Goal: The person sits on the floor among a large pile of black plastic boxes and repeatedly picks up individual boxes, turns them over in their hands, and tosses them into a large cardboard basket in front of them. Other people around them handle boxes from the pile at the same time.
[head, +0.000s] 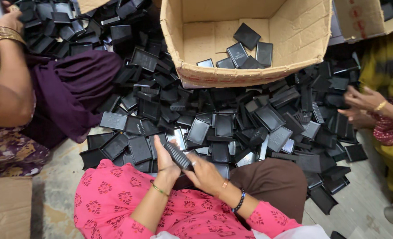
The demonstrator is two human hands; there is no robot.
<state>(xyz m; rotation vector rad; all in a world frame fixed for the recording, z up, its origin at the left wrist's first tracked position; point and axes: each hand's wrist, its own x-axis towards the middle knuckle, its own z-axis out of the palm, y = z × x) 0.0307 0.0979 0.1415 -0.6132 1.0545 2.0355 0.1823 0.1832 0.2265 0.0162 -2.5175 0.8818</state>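
My left hand (165, 160) and my right hand (205, 175) meet over my lap and together hold a small black ribbed plastic piece (177, 155), tilted on a diagonal. The left hand's fingers press on its upper left side. The right hand's fingers grip its lower right end. Just beyond my hands spreads a big heap of black plastic trays and lids (231, 119) on the floor. My knees are under pink patterned cloth (112, 190) and brown cloth (271, 181).
An open cardboard box (302, 35) beyond the heap holds several black pieces. A person in purple sits at the left with an arm (6, 84) raised. Another person's hands (360, 104) reach into the heap at the right. Flat cardboard (6, 206) lies at lower left.
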